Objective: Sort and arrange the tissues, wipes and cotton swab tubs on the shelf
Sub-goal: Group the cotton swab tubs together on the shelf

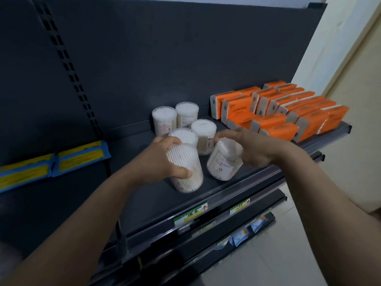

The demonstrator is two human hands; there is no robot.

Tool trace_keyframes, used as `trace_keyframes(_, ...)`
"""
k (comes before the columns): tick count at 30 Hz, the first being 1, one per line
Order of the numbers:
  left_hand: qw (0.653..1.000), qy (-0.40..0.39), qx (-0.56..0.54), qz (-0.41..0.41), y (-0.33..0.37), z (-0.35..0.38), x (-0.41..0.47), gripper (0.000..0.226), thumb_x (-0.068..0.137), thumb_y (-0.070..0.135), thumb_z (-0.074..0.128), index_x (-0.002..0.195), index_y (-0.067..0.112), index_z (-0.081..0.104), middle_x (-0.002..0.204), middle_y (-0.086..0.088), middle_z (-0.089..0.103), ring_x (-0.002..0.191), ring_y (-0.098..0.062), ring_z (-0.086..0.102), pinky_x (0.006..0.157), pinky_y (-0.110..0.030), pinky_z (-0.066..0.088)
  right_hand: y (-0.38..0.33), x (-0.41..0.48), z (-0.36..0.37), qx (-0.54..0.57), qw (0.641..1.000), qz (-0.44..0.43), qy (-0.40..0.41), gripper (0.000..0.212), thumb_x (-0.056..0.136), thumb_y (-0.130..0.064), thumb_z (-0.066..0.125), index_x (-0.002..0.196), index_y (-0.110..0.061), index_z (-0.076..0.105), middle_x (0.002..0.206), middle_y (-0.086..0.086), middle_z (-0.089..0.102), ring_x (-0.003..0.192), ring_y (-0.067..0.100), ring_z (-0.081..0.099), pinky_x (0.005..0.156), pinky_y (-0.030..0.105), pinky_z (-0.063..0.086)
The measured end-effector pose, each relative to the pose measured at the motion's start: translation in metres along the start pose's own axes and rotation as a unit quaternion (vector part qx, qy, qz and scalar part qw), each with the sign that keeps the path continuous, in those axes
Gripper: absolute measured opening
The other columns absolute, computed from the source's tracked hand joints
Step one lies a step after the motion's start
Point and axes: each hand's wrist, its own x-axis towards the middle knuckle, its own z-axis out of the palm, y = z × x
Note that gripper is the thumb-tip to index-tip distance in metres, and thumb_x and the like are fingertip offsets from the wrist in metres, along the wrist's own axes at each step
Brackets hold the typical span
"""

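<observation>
Several clear cotton swab tubs stand on the dark shelf (156, 205). My left hand (162, 159) grips the nearest tub (188, 176), thumb on its front wall. My right hand (251, 147) holds a tilted tub (221, 164) beside it, fingers curled over its top. Three other tubs stand behind: one at the back left (164, 120), one at the back (186, 113) and one at the middle right (204, 133); a further tub (183, 136) peeks out behind my left hand. Orange tissue packs (288, 112) lie in rows to the right.
Blue and yellow flat packs (53, 162) lie on the neighbouring shelf at the left. Price labels (191, 215) sit on the shelf's front rail. Lower shelves below hold blue packets (245, 232). A pale wall and floor lie to the right.
</observation>
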Motion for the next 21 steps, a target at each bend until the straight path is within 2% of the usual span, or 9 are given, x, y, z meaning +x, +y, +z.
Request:
trace_keyframes(2,0.999,0.014,0.000,-0.038,0.002,-0.001,0.005,0.075,0.058,0.046,0.082,0.122,0.028,0.047,0.120,0.007,0.043,0.098,-0.005,0.049,0.068,-0.018,0.038,0.004,0.008,-0.003,-0.006,1.000,-0.013,-0.020,0.090,0.074,0.011,0.054,0.135,-0.049,0.026,0.141,0.005,0.026,0.123,0.033,0.040,0.081,0.034,0.051)
trace_keyframes(5,0.991,0.070,0.025,-0.109,0.008,0.008,0.011,0.069,0.059,0.060,0.074,0.110,0.021,0.051,0.111,0.003,0.049,0.087,-0.005,0.050,0.060,-0.022,0.037,0.012,0.021,-0.007,-0.014,0.998,-0.046,-0.048,0.082,0.074,-0.009,0.069,0.132,-0.050,0.028,0.129,-0.002,0.027,0.120,0.028,0.042,0.083,0.034,0.040)
trace_keyframes(7,0.981,0.106,0.044,-0.158,0.015,0.017,0.013,0.077,0.057,0.067,0.069,0.111,0.016,0.050,0.111,-0.001,0.051,0.083,-0.008,0.049,0.055,-0.023,0.032,0.018,0.029,-0.010,-0.005,0.996,-0.066,-0.060,0.076,0.076,-0.023,0.073,0.132,-0.051,0.031,0.134,-0.002,0.026,0.121,0.028,0.041,0.089,0.034,0.039)
trace_keyframes(9,0.970,0.134,0.054,-0.196,0.022,0.027,0.015,0.088,0.056,0.071,0.067,0.117,0.011,0.047,0.113,-0.005,0.051,0.087,-0.014,0.050,0.054,-0.024,0.030,0.024,0.039,-0.012,-0.010,0.995,-0.088,-0.054,0.073,0.078,-0.032,0.071,0.134,-0.052,0.029,0.137,-0.001,0.026,0.123,0.025,0.040,0.096,0.035,0.039)
trace_keyframes(14,0.942,0.209,0.112,-0.238,0.039,0.057,0.022,0.095,0.060,0.069,0.068,0.126,0.007,0.035,0.124,-0.012,0.040,0.107,-0.027,0.049,0.072,-0.031,0.039,0.034,0.056,-0.013,-0.007,0.989,-0.145,-0.042,0.076,0.077,-0.038,0.070,0.137,-0.049,0.025,0.136,0.000,0.032,0.116,0.021,0.043,0.085,0.032,0.037)
trace_keyframes(17,0.927,0.237,0.135,-0.259,0.046,0.070,0.026,0.095,0.063,0.071,0.064,0.127,0.008,0.032,0.128,-0.014,0.035,0.110,-0.031,0.048,0.073,-0.033,0.038,0.041,0.063,-0.013,-0.002,0.986,-0.161,-0.036,0.086,0.076,-0.041,0.071,0.143,-0.034,0.018,0.141,0.000,0.034,0.122,0.022,0.042,0.081,0.031,0.032)
trace_keyframes(21,0.924,0.223,0.126,-0.283,0.050,0.070,0.029,0.097,0.063,0.073,0.061,0.128,0.008,0.034,0.130,-0.015,0.034,0.112,-0.031,0.047,0.076,-0.033,0.039,0.045,0.070,-0.015,0.013,0.985,-0.169,-0.039,0.090,0.073,-0.044,0.073,0.143,-0.029,0.019,0.141,0.000,0.038,0.120,0.020,0.045,0.083,0.029,0.038)
